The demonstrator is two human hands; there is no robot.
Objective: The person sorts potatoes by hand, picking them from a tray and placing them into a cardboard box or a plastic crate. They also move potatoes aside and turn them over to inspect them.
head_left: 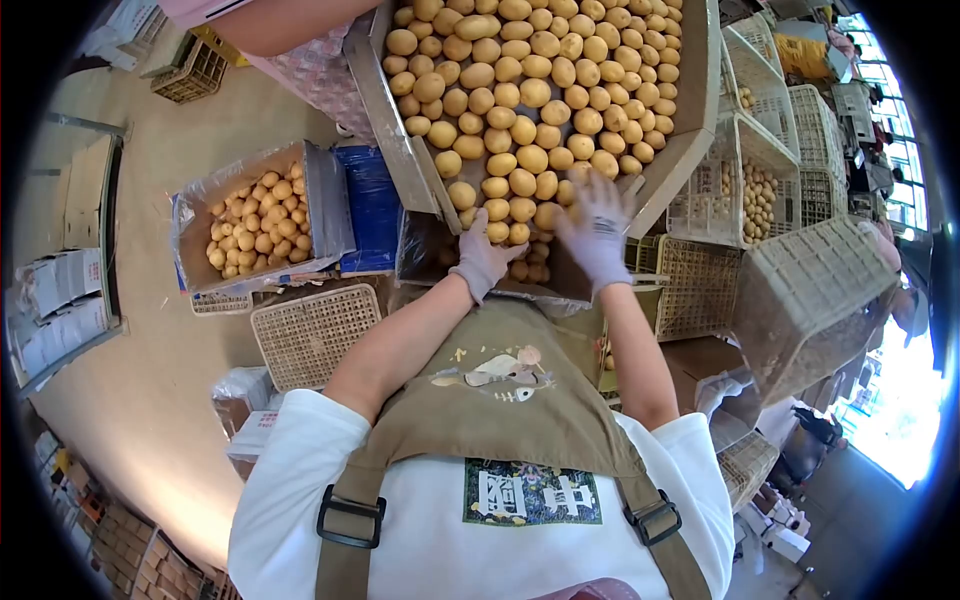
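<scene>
A big sloped tray (400, 130) holds several yellow round fruits (530, 100). Below its low end sits a lined cardboard box (425, 262) that catches fruit. My left hand (482, 258), in a grey glove, rests at the tray's low edge over the box, fingers curled near the fruit. My right hand (597, 228), also gloved, is blurred and spread over the fruits at the tray's lower right corner. Whether either hand holds a fruit is not clear.
A second box (320, 200) full of the same fruit stands at the left on a blue crate (370, 205). Plastic baskets (310, 335) lie on the floor; more baskets (760, 170) stack at the right. Another person's arm (270, 25) reaches in at the top left.
</scene>
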